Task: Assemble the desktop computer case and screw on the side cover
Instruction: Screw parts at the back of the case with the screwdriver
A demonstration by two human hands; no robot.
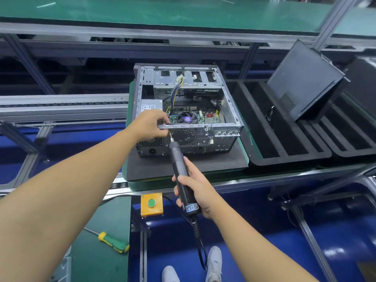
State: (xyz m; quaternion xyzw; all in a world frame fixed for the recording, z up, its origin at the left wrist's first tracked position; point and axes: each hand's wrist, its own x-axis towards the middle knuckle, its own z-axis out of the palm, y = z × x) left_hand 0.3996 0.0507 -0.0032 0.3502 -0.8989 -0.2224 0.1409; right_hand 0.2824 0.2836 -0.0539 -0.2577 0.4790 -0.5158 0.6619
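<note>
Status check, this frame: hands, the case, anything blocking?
Left hand grips computer case rear rim, beside the bit. Right hand holds electric screwdriver, bit at rear panel. Case side open, interior exposed. Nothing blocking.

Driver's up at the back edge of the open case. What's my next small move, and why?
Probably ease the electric screwdriver straight in at the rear edge of the case and check the bit is seated before triggering. The left hand pinches that edge right beside the tip, the right hand grips the tool's back end, and any screw there is hidden.
</note>
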